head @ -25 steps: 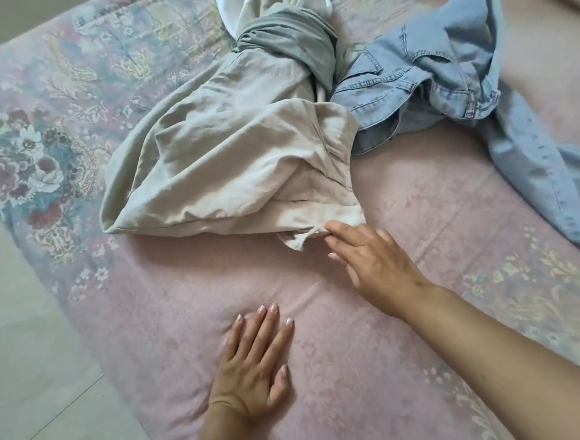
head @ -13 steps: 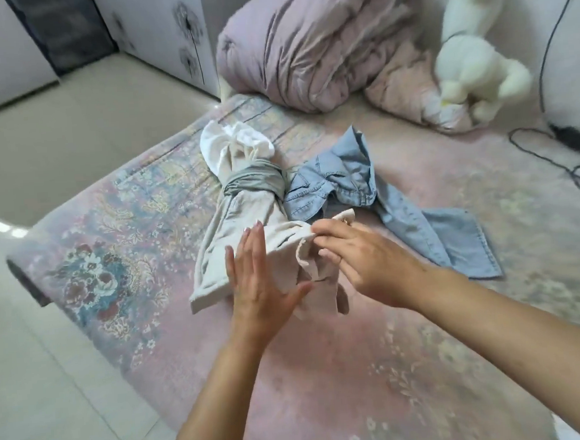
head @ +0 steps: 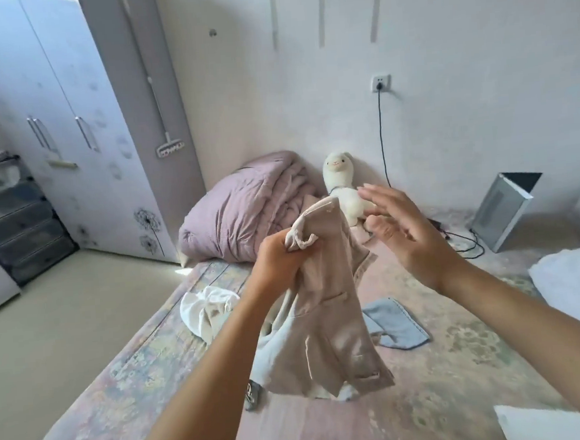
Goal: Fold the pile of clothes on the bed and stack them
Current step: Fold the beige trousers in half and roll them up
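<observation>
Above bed: one beige garment, left hand grip; two garments below.

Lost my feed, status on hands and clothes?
Left hand grips beige cloth garment, lifted off bed. Right hand open, beside it. White garment, blue denim piece unfolded on bed. Nothing blocking.

Counts of items visible on and around the bed.

Two hands: the left hand and the right hand. Three garments: one beige garment, one white garment, one blue denim garment. One rolled pink quilt, one plush alpaca, one wall socket, one white wardrobe, one black drawer unit.
</observation>
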### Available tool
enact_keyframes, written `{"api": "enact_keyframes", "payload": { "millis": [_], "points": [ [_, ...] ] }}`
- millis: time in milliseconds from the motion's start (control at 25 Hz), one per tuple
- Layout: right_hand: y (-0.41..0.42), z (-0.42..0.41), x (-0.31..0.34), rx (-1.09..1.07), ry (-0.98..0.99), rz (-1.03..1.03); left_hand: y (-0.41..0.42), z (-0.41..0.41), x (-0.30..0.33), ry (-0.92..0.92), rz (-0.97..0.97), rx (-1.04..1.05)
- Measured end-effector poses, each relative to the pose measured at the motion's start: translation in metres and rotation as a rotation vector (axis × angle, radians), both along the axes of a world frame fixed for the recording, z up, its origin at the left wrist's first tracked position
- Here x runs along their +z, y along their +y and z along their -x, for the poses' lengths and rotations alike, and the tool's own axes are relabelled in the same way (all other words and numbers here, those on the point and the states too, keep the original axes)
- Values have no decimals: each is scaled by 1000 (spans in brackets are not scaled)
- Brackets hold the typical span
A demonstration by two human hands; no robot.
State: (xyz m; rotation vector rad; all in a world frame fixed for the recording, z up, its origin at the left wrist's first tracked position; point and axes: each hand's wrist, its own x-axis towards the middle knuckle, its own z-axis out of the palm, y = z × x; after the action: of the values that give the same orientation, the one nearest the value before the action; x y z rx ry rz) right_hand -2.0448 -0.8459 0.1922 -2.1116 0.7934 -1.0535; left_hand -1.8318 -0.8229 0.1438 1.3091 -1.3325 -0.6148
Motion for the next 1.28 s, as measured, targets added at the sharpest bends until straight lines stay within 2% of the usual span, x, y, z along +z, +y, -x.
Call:
{"api": "enact_keyframes", "payload": {
  "millis": [80,200,360,520,640,720,800,920,1040,1080,1280],
  "points": [
    [7,37,10,-118,2,-150,-1,18,33,12,17,-72],
    [6,74,15,-109,161,-295,0,51,76,6,63,-102],
    [-3,85,57,-9,74,-195,7,78,128,-72,68,-143],
    [-5,87,118,102,-27,-89,7,86,161,-197,-29,-225],
    [-13,87,147,155,54,-106,6,85,164,-326,-93,-286],
    [-19,83,154,139,159,-73,7,89,160,-307,-94,-291],
    [-20,78,160,105,171,-58,8,91,163,-247,-89,-272],
    [-9,64,188,52,84,-45,8,90,180,-177,16,-203],
    [-5,51,238,-57,-141,-74,18,80,182,-126,199,11],
    [-7,49,255,-103,-221,-77,28,77,174,-153,263,61],
    [-7,52,320,-224,-453,-97,83,89,89,-490,401,-32]
  ]
}}
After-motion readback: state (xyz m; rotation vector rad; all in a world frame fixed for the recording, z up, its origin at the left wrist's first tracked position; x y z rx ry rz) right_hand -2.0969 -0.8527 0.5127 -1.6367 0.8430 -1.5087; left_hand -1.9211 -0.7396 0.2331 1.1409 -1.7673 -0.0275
